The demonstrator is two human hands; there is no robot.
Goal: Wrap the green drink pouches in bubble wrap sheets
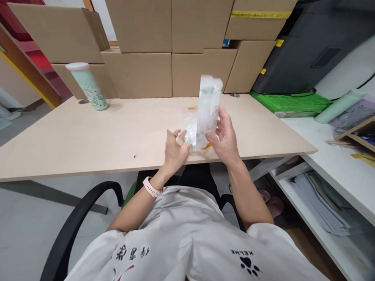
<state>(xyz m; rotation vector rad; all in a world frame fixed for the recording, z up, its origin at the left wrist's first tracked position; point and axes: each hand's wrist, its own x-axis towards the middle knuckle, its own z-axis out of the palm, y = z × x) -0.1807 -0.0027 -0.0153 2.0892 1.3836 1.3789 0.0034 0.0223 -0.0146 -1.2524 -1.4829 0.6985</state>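
Close to the worktop's near edge, right of its middle, a clear plastic packet (209, 110) is held up between two bare hands, its taller part upright and its lower left part leaning toward the left hand (176, 151). The right hand (226, 136) grasps it by the right side, thumb across the front and fingers round the back, a hold that probably serves to stiffen limp film and leave its face in view. At the packet's lower left, the left hand has thumb and fingers drawn close to the film, perhaps to steady that loose end; whether they truly pinch it I cannot tell, since a sharp vertical break in the view cuts through the plastic. Nor can I tell whether its bottom touches the worktop (127, 130). Orange patches show above the packet's left part and beside its foot, too blurred to name. Both forearms reach over the near edge, which presumably lets the work stay close to the body and in sight. Near the far left corner stands a pale green tumbler (89, 88) with a pink lid, well apart from the hands, likely so that an elbow will not knock it. Cardboard boxes (143, 74) are stacked along the far edge, seemingly to leave the near side to the hands. By the far right corner, a green package (291, 103) lies flat just in front of a dark machine (310, 50).
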